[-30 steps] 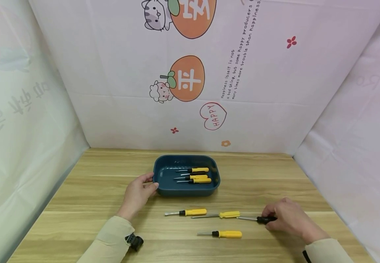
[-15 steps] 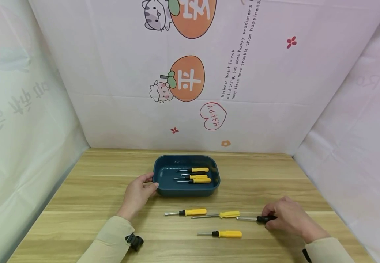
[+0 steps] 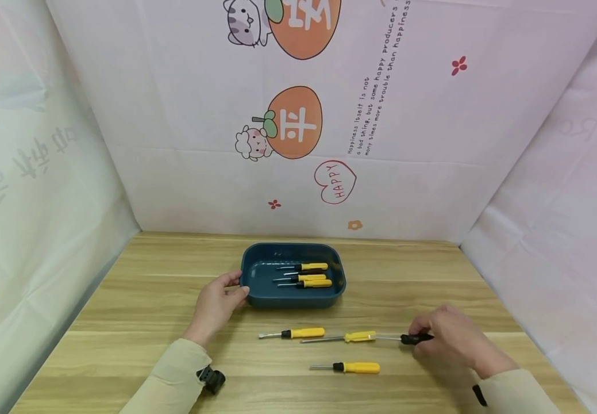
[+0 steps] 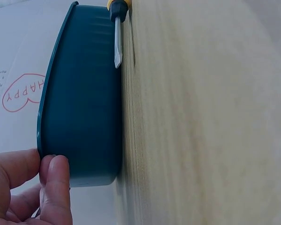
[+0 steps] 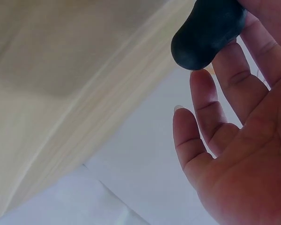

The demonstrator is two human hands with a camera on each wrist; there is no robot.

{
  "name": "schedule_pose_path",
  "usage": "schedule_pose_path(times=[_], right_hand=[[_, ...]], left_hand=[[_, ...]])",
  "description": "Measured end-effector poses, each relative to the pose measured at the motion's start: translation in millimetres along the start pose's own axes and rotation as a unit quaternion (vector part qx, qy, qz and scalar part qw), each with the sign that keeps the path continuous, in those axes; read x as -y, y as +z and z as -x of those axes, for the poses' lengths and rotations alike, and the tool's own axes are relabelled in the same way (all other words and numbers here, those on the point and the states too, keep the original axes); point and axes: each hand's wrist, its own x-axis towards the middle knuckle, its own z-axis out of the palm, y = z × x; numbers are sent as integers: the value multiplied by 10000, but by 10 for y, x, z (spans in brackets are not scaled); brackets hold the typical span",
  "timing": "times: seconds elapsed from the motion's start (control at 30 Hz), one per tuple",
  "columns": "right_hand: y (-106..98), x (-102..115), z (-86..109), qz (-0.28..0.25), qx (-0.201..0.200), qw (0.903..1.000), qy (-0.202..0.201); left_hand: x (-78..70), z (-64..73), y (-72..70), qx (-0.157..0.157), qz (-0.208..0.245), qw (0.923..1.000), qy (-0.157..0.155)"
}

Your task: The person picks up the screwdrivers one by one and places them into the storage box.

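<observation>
My left hand (image 3: 216, 307) pinches the left end of a dark blue plastic box (image 3: 293, 302), thumb and fingers at its rim in the left wrist view. Inside the box lie several small screwdrivers, most with yellow handles and one with a black handle. On the right, my right hand (image 3: 450, 342) pinches a black-handled screwdriver (image 3: 411, 339) by its grip, shaft pointing left. Its tip overlaps the handle of a yellow screwdriver (image 3: 359, 337) in the head view. The rounded handle end (image 5: 201, 40) shows between the fingers in the right wrist view.
In front of the box, a yellow-and-black screwdriver (image 3: 305, 333) lies on the wooden table (image 3: 174, 259). Another yellow-and-black screwdriver (image 3: 360, 367) lies nearer the front. White printed sheets stand at the back and both sides.
The right hand has risen slightly with the black-handled screwdriver, whose tip has shifted a little left and up. The left hand and the box have stayed put.
</observation>
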Motion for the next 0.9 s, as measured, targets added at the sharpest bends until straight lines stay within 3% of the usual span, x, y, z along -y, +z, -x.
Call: schedule_pose_path(times=[0.23, 0.7, 0.9], right_hand=[[-75, 64, -83, -117, 86, 9999, 78], [-202, 224, -359, -255, -175, 9988, -373], [-252, 331, -481, -48, -228, 9988, -428]], left_hand=[[-35, 24, -4, 14, 87, 10000, -32], [-66, 44, -17, 22, 156, 9999, -32], [-62, 49, -20, 44, 144, 9999, -4]])
